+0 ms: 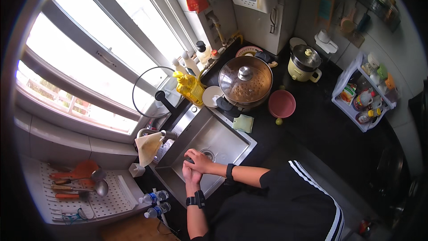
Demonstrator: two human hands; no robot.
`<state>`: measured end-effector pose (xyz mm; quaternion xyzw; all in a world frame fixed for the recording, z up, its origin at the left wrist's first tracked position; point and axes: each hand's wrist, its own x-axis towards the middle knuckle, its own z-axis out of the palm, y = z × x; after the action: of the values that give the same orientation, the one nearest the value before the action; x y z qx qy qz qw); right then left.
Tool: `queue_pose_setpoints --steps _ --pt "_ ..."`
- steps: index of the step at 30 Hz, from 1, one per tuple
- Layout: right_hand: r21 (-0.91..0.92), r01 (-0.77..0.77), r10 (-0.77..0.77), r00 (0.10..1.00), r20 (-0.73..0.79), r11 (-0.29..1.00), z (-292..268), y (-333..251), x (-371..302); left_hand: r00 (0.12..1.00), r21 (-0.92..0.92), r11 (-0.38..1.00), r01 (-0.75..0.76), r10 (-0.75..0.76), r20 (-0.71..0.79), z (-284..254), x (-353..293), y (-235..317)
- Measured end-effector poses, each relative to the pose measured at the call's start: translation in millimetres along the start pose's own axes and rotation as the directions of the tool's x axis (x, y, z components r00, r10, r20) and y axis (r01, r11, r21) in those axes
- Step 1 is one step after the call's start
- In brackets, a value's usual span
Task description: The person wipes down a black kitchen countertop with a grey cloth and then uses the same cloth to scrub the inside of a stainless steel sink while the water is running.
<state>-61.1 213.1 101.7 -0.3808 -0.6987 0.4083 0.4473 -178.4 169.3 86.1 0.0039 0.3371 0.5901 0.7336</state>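
My two hands are together above the stainless steel sink [229, 140], near the drain [207, 154]. My right hand [203, 161] is closed over the fingers of my left hand [192, 175], which points up from below. Between them a small dark thing [190, 160] shows in part; the fingers cover most of it, and its kind cannot be made out. Each wrist wears a black band. A faucet [167, 135] with a beige cloth [149, 148] draped over it stands at the sink's left edge.
Beyond the sink are a lidded steamer pot [245, 80], a pink bowl [282, 103], a green sponge cloth [243, 123] and a yellow soap bottle [190, 88]. A cream electric pot [305, 64] and a condiment rack [363, 91] stand right. Water bottles [154, 196] and a utensil rack [89, 187] are left.
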Motion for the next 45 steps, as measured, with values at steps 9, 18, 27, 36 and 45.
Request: queue_pose_setpoints --steps 9,18,27,36,45 --pt "-0.274 -0.122 0.181 0.963 0.199 0.954 -18 6 16 0.99 -0.094 0.985 0.142 -0.139 0.033 41 -11 -11" --pt "-0.405 0.069 0.092 0.927 0.365 0.912 -12 15 25 0.998 -0.235 0.97 0.058 -0.058 0.005 -11 26 -16" --pt "-0.329 -0.037 0.154 0.929 0.338 0.944 -7 34 12 0.989 -0.148 0.978 0.147 -0.143 0.039 9 5 -27" --pt "-0.261 -0.017 0.131 0.895 0.426 0.965 7 17 -2 0.995 0.09 0.994 0.056 -0.048 -0.089 -16 -25 0" --pt "-0.087 -0.125 0.151 0.863 0.481 0.988 -31 42 41 0.984 0.295 0.948 -0.119 0.153 -0.094 -30 -79 64"
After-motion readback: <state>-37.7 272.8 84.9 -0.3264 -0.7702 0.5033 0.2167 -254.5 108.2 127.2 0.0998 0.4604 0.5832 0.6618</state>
